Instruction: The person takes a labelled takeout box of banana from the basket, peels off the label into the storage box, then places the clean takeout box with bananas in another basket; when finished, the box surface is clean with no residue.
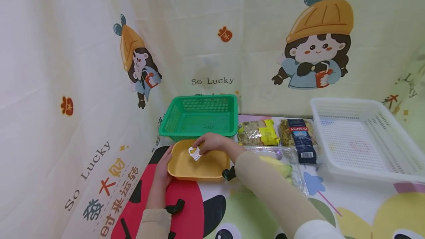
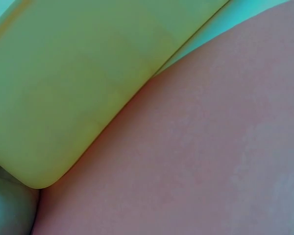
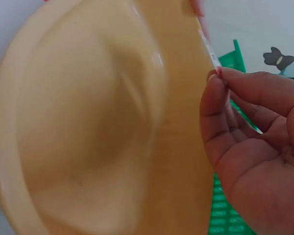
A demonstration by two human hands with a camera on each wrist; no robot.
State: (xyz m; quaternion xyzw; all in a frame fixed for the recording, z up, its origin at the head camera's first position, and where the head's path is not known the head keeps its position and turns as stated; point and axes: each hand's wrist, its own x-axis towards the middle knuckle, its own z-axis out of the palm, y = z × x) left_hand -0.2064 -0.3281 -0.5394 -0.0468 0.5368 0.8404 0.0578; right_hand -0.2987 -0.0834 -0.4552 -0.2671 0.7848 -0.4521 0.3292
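While the left hand grips the left side of the orange tub, the right hand pinches a small white card with a yellow print. The card appears over the tub, though contact between the two cannot be determined; the tub is just in front of the green basket. To their right, the tabletop bears a clear produce package, a yellow bag and an AGNESI pasta bag.
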